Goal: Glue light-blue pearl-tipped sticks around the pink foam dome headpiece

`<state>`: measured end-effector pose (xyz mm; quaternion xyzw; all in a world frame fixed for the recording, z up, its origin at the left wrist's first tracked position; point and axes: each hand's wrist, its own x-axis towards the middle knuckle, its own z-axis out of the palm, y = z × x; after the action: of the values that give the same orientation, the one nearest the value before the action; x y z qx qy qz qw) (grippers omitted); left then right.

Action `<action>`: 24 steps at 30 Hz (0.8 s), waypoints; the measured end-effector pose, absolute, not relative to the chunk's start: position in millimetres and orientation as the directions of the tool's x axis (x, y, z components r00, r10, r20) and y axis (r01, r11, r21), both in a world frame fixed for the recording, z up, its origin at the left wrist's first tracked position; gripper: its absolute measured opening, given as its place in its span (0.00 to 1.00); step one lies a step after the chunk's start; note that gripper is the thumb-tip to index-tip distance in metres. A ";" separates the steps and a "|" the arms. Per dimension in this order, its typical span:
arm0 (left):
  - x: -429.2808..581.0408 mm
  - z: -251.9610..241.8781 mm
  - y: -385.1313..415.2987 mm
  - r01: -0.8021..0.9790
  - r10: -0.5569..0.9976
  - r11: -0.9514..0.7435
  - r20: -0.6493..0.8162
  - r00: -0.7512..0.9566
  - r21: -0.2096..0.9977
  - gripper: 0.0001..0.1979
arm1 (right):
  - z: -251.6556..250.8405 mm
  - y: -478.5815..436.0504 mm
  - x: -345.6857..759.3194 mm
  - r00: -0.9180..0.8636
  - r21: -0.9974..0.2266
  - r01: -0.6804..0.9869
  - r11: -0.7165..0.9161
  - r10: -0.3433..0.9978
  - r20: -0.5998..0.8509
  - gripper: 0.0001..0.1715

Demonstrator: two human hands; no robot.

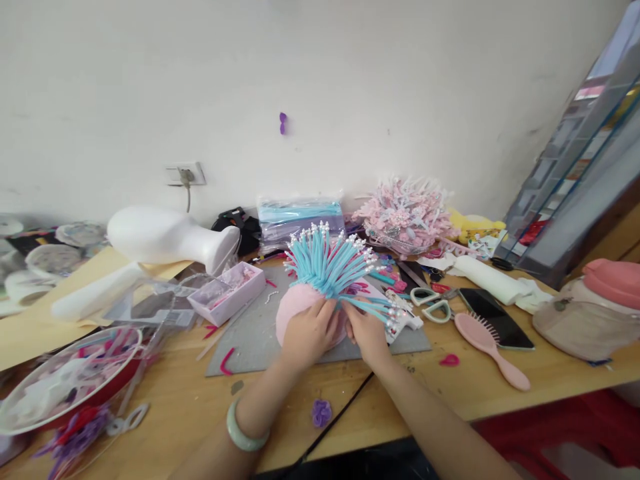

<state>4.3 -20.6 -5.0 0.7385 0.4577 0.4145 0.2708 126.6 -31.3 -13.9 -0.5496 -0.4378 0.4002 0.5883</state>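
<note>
A fan of light blue fuzzy stems, tipped with white beads, spreads over a pale pink rounded form in the middle of the table. My left hand lies across the pink form's front, its fingers closed at the base of the blue stems. Close beside it, my right hand has its fingers curled in around the same base, where several blue stems stick out to the right. Both sets of fingertips are partly hidden. Under the form is a grey mat.
A lilac box and an oval tray of scraps stand left. Scissors, a pink hairbrush and a phone lie right. A white mannequin-like form and a pink beaded bunch sit behind.
</note>
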 end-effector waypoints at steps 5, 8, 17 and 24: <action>-2.1 -7.2 -12.5 0.436 0.835 -0.547 0.433 0.339 0.715 0.14 | -16.2 -24.3 128.0 0.242 -1.000 -0.028 0.004 0.970 -0.003 0.22; -4.9 -7.7 -8.2 0.524 0.795 -0.607 0.455 0.402 0.598 0.13 | -18.0 -21.6 128.3 0.235 -0.997 -0.074 0.025 0.972 0.007 0.22; -6.3 -11.5 0.7 0.363 0.852 -0.499 0.367 0.374 0.787 0.08 | -10.5 -25.3 131.3 0.280 -0.982 -0.157 0.102 0.958 0.055 0.18; -5.0 -10.5 -1.7 0.469 0.802 -0.587 0.397 0.446 0.660 0.10 | -3.7 -21.4 143.9 0.374 -0.969 -0.187 0.164 0.924 0.084 0.18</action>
<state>-5.0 -1.7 -10.5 0.8171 0.3888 0.3548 0.2349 143.9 -21.4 -3.7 -0.4941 -0.3726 0.4173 0.6655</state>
